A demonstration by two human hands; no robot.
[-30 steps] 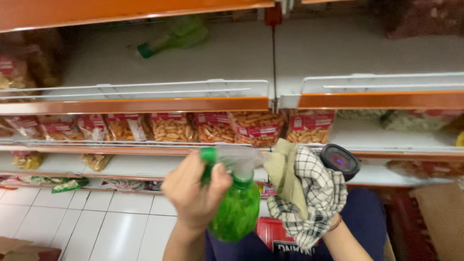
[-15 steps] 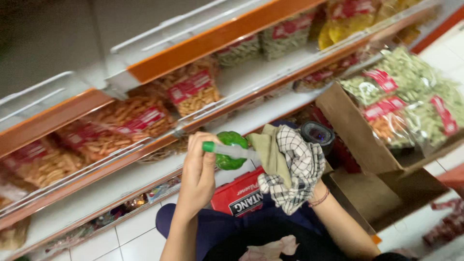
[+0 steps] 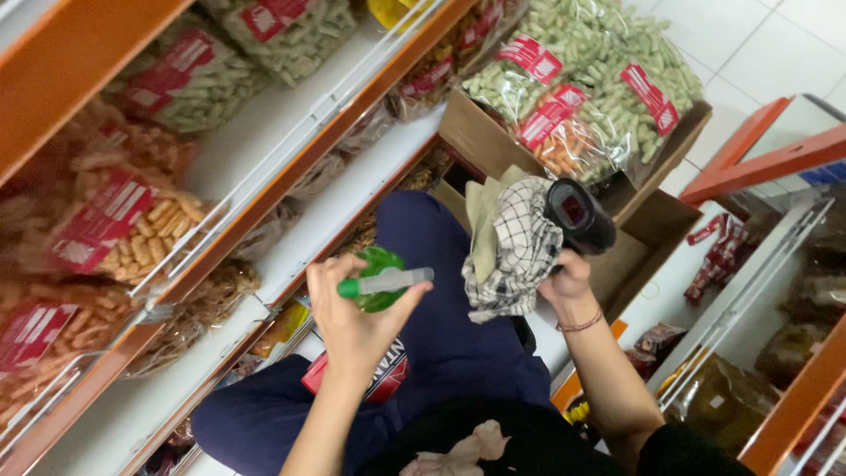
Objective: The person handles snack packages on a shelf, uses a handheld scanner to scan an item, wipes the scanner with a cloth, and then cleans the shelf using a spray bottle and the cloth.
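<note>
1. Your left hand (image 3: 352, 322) is closed around one green spray bottle (image 3: 377, 280), fingers wrapped over its body with the white-and-green nozzle pointing right. The bottle sits near the middle of the view, above your dark blue trouser leg (image 3: 441, 291).
2. Your right hand (image 3: 564, 280) is clenched on two things at once: one black-and-white checked cloth (image 3: 515, 251), bunched together with a plain beige cloth (image 3: 485, 220), and one black handheld scanner (image 3: 577, 216) that sticks up to the right of the cloths.
3. Judging by the grip, you are between strokes of a spray-and-wipe job: bottle and cloth are both raised and neither touches a shelf.
4. The next move likely calls for aiming the nozzle at a shelf surface and bringing the cloth to the same spot. Since the scanner shares that hand, mind that it does not slip.
5. To the left run two orange-edged shelves (image 3: 291, 167) with white wire rails, stocked with bagged snacks (image 3: 115, 229) bearing red labels; too many overlap to count exactly.
6. Far right, one open cardboard box (image 3: 493, 141) holds at least three bags of green and orange snacks (image 3: 582, 88).
7. One thin bracelet (image 3: 582, 323) circles your right wrist.
</note>
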